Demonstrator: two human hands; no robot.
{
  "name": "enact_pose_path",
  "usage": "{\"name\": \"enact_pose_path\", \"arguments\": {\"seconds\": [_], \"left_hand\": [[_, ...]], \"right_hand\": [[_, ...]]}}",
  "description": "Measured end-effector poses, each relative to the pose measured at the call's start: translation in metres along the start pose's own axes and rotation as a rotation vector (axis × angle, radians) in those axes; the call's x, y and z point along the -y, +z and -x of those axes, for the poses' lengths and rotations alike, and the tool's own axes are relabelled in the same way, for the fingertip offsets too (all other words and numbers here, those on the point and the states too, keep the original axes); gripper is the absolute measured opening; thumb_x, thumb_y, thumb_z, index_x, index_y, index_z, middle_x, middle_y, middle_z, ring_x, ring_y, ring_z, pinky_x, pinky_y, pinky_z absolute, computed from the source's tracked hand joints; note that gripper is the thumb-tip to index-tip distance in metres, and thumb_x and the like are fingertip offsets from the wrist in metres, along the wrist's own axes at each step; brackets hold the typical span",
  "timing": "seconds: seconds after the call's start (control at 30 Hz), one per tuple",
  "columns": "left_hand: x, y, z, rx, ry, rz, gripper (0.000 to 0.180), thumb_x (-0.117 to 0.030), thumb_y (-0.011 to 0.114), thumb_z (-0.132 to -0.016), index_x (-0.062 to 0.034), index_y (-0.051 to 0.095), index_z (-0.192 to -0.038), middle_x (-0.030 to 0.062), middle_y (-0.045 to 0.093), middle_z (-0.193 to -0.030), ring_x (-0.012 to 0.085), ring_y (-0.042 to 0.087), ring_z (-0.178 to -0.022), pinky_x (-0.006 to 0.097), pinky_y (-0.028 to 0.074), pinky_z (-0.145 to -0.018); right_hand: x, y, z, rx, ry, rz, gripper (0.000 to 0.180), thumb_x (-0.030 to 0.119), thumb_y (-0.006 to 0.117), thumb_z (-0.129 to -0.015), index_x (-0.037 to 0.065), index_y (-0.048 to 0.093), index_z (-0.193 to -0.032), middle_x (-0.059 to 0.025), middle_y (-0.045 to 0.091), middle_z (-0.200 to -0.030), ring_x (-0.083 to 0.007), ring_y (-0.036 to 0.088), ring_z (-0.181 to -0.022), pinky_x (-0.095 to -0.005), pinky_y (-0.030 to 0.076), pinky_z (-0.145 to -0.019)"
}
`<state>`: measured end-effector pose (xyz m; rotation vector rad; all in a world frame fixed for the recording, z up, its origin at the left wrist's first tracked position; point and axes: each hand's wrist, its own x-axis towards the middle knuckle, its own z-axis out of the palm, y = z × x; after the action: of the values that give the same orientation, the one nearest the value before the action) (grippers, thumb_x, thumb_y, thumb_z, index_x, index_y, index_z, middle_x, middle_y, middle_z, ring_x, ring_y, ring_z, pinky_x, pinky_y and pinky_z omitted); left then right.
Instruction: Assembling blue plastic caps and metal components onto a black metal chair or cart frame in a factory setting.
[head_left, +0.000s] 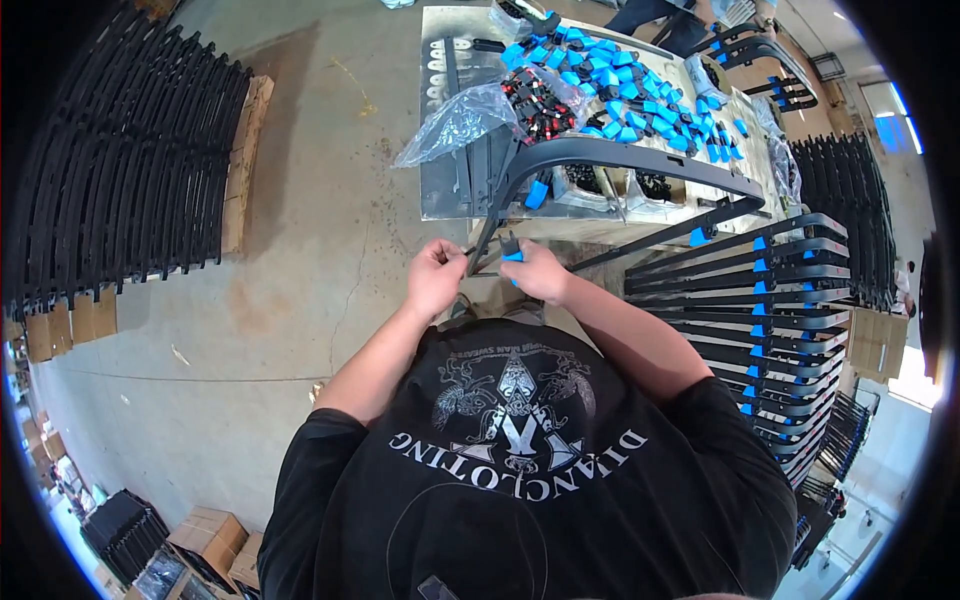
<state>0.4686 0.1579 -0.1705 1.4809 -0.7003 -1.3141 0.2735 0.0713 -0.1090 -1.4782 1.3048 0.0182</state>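
A black bent-tube frame (600, 152) lies over the front of the worktable, and one leg comes down toward my hands. My left hand (438, 275) is closed in a pinch beside the lower end of that leg; whatever is between its fingertips is too small to make out. On the other side of the leg, my right hand (540, 273) grips a blue and dark grey piece (511, 248), partly covered by the fingers. Another blue piece (537, 192) hangs near the frame's bend.
The worktable (440, 195) bears a heap of blue pieces (640, 90), red-and-black parts (540, 105), a clear plastic bag (460, 125) and boxes of small black parts (655, 187). Stacked frames stand right (740, 330) and left (120, 150). Another person (690, 22) is across the table.
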Motion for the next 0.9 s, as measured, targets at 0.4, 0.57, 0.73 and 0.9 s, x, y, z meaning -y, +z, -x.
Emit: {"name": "enact_pose_path", "arguments": {"seconds": [0.4, 0.57, 0.73, 0.9], "left_hand": [[-0.036, 0.022, -0.033, 0.166, -0.105, 0.148, 0.015, -0.012, 0.060, -0.102, 0.0011, 0.067, -0.106, 0.0036, 0.066, -0.085, 0.0110, 0.058, -0.069, 0.028, 0.050, -0.063], [-0.042, 0.020, -0.039, 0.207, -0.146, 0.218, 0.016, -0.012, 0.060, -0.103, 0.0017, 0.067, -0.104, 0.0026, 0.065, -0.082, 0.0103, 0.056, -0.067, 0.026, 0.048, -0.060], [-0.038, 0.018, -0.059, 0.350, -0.277, 0.439, 0.016, -0.015, 0.063, -0.102, -0.0001, 0.066, -0.099, 0.0034, 0.066, -0.082, 0.0113, 0.055, -0.067, 0.027, 0.046, -0.061], [-0.041, 0.027, -0.057, 0.264, -0.278, 0.392, 0.016, -0.016, 0.066, -0.100, -0.0018, 0.066, -0.094, 0.0028, 0.065, -0.079, 0.0112, 0.055, -0.065, 0.027, 0.046, -0.059]], "right_hand": [[-0.034, 0.026, -0.051, -0.028, -0.195, -0.459, 0.046, 0.014, 0.071, -0.085, 0.001, 0.057, -0.127, -0.0060, 0.065, -0.097, -0.0141, 0.060, -0.086, -0.0315, 0.050, -0.078], [-0.032, 0.023, -0.048, 0.002, -0.194, -0.567, 0.049, 0.012, 0.072, -0.084, 0.001, 0.056, -0.130, -0.0029, 0.062, -0.095, -0.0127, 0.058, -0.085, -0.0296, 0.049, -0.075], [-0.030, 0.017, -0.046, 0.104, -0.190, -0.751, 0.054, 0.014, 0.073, -0.086, 0.003, 0.055, -0.135, -0.0040, 0.063, -0.100, -0.0128, 0.059, -0.088, -0.0292, 0.049, -0.077], [-0.029, 0.019, -0.043, 0.044, -0.158, -0.725, 0.053, 0.015, 0.072, -0.086, 0.002, 0.055, -0.135, -0.0056, 0.064, -0.103, -0.0136, 0.060, -0.090, -0.0296, 0.049, -0.079]]}}
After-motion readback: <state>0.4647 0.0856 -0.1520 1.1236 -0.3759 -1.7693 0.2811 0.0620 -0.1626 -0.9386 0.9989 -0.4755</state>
